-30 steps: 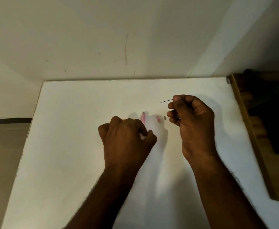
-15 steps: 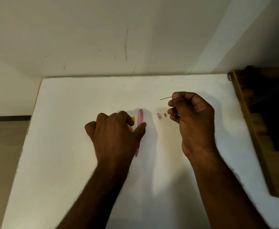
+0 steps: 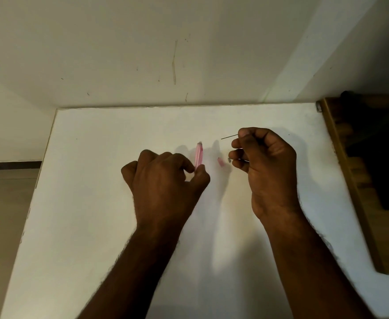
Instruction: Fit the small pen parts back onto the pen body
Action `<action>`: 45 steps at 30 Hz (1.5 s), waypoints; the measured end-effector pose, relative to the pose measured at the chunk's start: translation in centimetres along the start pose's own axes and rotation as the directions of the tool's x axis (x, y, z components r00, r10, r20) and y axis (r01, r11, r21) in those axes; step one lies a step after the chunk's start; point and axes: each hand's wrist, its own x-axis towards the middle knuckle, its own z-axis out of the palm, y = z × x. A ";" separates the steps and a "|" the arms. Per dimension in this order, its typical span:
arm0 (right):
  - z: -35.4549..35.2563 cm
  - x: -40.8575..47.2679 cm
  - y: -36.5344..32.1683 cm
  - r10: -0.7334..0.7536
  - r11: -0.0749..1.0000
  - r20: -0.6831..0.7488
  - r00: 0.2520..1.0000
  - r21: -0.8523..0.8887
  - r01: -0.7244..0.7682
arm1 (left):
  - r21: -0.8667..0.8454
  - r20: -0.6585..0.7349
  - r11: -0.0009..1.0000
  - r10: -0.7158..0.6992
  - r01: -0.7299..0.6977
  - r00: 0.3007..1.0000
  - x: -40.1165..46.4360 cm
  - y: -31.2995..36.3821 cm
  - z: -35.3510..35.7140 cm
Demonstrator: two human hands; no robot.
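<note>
left hand (image 3: 166,180) pinches the pink pen barrel (image 3: 198,155); right hand (image 3: 265,162), just beside, grips a thin wire (image 3: 229,136)

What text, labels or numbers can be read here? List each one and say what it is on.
None: no word, number or brand can be read in this view.
The pink pen barrel pinched by the left hand shows no print.
The thin wire held by the right hand bears none.
The small pink piece on the white table is too small to tell.
The wall has only scuff marks.
</note>
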 end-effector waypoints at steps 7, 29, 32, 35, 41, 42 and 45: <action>0.4 -0.6 -0.8 0.035 0.978 0.195 0.980 0.195 -0.074 | -0.185 -0.147 0.964 0.165 -0.191 0.975 0.2 0.2 -1.1; 0.4 -0.6 -0.7 -0.070 0.969 0.257 0.964 0.248 0.004 | -0.121 -0.129 0.932 0.327 -0.343 0.936 1.7 -2.2 -2.4; 0.4 -0.6 -0.6 -0.074 0.968 0.258 0.963 0.251 0.007 | -0.122 -0.126 0.933 0.325 -0.340 0.937 1.6 -2.3 -2.4; 0.4 -0.7 -0.5 -0.075 0.968 0.258 0.963 0.252 0.008 | -0.125 -0.119 0.934 0.322 -0.336 0.939 1.6 -2.4 -2.4; 0.5 -0.7 -0.4 -0.098 0.975 0.245 0.964 0.216 0.044 | -0.134 -0.121 0.933 0.320 -0.335 0.940 1.6 -2.4 -2.2; 0.6 -0.7 -0.4 -0.102 0.978 0.240 0.965 0.203 0.053 | -0.134 -0.120 0.933 0.320 -0.335 0.940 1.6 -2.4 -2.2; 0.6 -0.8 -0.1 -0.109 0.983 0.238 0.965 0.169 0.070 | -0.136 -0.116 0.932 0.323 -0.337 0.939 1.6 -2.4 -2.2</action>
